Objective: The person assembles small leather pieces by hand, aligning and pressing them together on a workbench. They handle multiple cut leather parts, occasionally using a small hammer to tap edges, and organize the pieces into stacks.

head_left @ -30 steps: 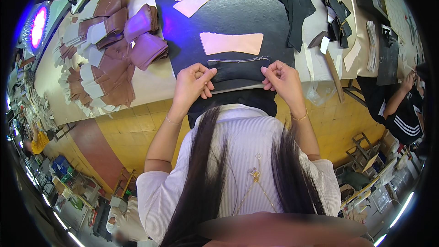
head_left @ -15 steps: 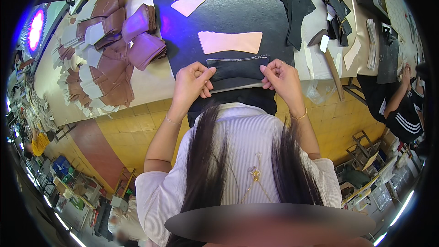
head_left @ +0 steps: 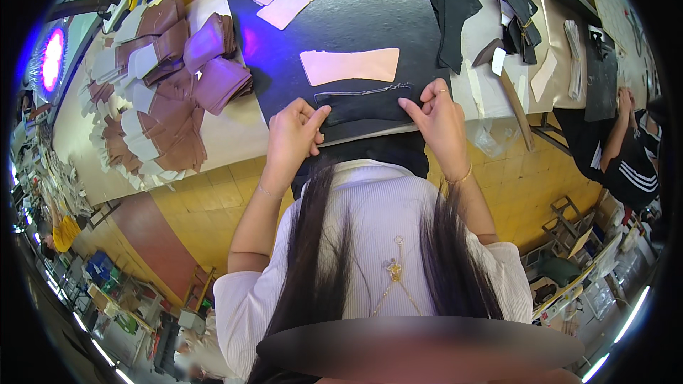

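Two hands, left hand (head_left: pixel 292 135) and right hand (head_left: pixel 437 117), pinch the black zippered piece (head_left: pixel 364 103); pink panel (head_left: pixel 348 65) just beyond, brown stacks (head_left: pixel 171 92) left.

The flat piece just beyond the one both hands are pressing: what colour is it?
Pale pink flat piece, lying on the black mat; head view shows it best.

**Matt leather and cloth on a pale bench**

A dark, matt piece of leather-like material (head_left: pixel 364 103) with a thin metallic zip line along its top edge lies on a black matt mat (head_left: pixel 370 21). Beyond it, a smooth pale pink leather-like panel (head_left: pixel 348 65). Brown and mauve soft matt pieces (head_left: pixel 178 78) are stacked at the bench's left. The bench (head_left: pixel 228 135) top looks smooth, cream-coloured.
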Tool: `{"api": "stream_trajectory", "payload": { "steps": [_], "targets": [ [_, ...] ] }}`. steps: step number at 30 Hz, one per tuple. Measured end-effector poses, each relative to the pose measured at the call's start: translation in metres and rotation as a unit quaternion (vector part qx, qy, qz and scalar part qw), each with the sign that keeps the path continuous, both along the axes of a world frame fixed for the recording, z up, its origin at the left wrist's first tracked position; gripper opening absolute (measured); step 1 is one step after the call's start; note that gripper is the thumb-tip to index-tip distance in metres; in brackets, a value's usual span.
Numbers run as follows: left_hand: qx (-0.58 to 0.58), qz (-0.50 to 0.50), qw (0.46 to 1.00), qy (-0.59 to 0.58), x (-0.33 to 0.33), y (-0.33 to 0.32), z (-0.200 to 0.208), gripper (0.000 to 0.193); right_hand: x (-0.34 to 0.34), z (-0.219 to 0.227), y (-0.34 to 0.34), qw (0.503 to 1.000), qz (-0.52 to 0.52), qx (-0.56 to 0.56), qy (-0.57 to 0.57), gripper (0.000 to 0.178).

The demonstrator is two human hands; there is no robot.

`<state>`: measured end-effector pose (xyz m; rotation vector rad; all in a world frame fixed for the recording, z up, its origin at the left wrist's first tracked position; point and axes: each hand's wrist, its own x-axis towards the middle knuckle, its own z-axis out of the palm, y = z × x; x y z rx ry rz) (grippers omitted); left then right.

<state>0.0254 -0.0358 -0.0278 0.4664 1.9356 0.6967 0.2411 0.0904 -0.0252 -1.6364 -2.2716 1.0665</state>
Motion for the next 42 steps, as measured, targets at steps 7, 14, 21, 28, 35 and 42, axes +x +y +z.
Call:
{"api": "stream_trajectory", "payload": {
  "steps": [7, 14, 21, 28, 35, 42],
  "targets": [
    [0.344, -0.287, 0.772, 0.451, 0.019, -0.024, -0.023, 0.044, -0.002, -0.014, -0.025, 0.922, 0.321, 0.212, 0.04, 0.067],
    [0.219, -0.435, 0.758, 0.434, 0.03, -0.035, -0.06, 0.088, 0.025, -0.032, -0.019, 0.921, 0.313, 0.207, -0.102, 0.078],
    [0.184, -0.415, 0.782, 0.427, 0.043, -0.032, -0.055, 0.091, 0.058, -0.01, 0.026, 0.943, 0.149, 0.291, -0.066, 0.053],
    [0.212, -0.402, 0.775, 0.438, 0.043, -0.032, -0.057, 0.093, 0.049, -0.02, 0.064, 0.908, 0.172, 0.352, -0.149, 0.043],
    [0.255, -0.383, 0.785, 0.414, 0.038, -0.037, -0.06, 0.094, 0.065, -0.007, 0.092, 0.921, 0.134, 0.358, -0.07, 0.022],
    [0.328, -0.344, 0.798, 0.371, 0.034, -0.034, -0.052, 0.088, 0.069, -0.013, 0.118, 0.98, -0.012, 0.154, 0.124, 0.015]
  ]
}}
